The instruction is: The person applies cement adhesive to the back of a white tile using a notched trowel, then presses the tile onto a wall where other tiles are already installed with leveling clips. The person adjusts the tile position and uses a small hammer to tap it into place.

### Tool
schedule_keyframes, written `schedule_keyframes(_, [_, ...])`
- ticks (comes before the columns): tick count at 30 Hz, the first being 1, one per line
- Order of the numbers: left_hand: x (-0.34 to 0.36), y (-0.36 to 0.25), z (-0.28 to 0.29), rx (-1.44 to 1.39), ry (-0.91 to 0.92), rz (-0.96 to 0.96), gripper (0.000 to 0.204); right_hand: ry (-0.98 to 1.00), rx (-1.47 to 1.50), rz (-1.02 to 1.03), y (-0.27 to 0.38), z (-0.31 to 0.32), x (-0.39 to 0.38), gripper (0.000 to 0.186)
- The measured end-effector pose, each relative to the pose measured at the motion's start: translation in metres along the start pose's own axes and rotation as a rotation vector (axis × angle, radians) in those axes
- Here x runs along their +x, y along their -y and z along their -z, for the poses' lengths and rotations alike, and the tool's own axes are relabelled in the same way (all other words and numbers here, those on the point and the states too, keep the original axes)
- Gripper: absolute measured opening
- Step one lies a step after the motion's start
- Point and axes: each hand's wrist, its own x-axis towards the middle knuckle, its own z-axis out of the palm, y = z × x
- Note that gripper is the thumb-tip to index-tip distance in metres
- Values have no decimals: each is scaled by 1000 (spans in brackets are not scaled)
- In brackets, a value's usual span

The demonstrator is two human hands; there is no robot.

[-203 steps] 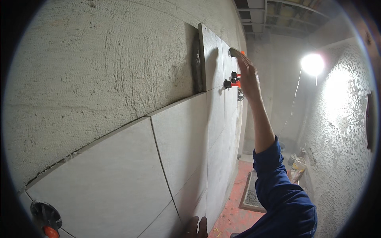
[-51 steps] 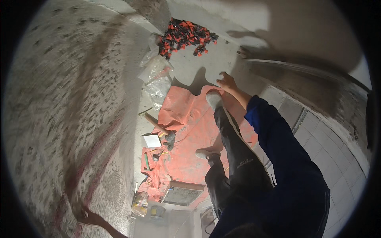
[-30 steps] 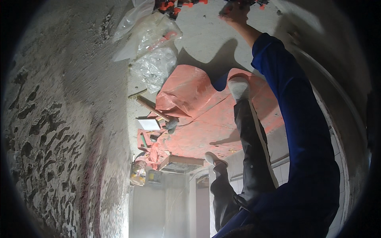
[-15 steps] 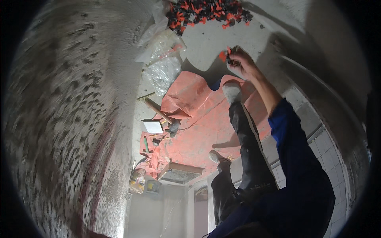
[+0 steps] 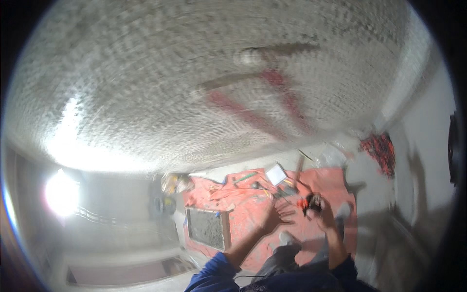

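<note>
My right hand (image 5: pixel 322 215) is closed around several small red-and-black tile levelling clips (image 5: pixel 306 202), held above the red sheet (image 5: pixel 253 219). Motion blurs the hand, and the clips' exact number cannot be made out. To its left, my left hand (image 5: pixel 278 210) reaches forward over the sheet with fingers apart and nothing in them. A gap separates the two hands. Just beyond them lie a hammer (image 5: pixel 298 168) with a wooden handle and a white square piece (image 5: pixel 276 174). A heap of the same red and black clips (image 5: pixel 379 152) is on the floor at the far right.
A tray-like slab (image 5: pixel 206 228) with a grey rough face lies on the sheet's left part. Near the wall are a green-handled tool (image 5: pixel 244 178), a filled plastic bag (image 5: pixel 176 184) and a bucket (image 5: pixel 165 205). The rough wall (image 5: pixel 185 97) has red marks. A bright lamp (image 5: pixel 62 193) shines at left.
My view has swung round toward the rough wall and the lamp. My right hand has come from near the heap to over the sheet, still holding clips. My left hand has come into view.
</note>
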Motion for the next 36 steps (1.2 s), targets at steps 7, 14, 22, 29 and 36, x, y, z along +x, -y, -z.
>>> schedule_keyframes(7, [-160, 79, 160, -908, 94, -292, 46, 507, -1080, 234, -137, -243, -88, 27])
schedule_keyframes(14, [-296, 126, 281, -1145, 177, -868, 27, 1205, -1348, 368, -236, -404, -143, 64])
schedule_keyframes(22, [-380, 170, 349, -1346, 220, -1363, 36, 1665, -1028, 73, -292, -506, -175, 69])
schedule_keyframes(29, [-408, 187, 352, -1503, -459, -1505, 41, 1130, -586, -855, -357, -511, -118, 23])
schedule_keyframes(36, [-389, 192, 287, -1776, -971, -1583, 28, 1232, -844, -1341, -445, -479, -31, 18])
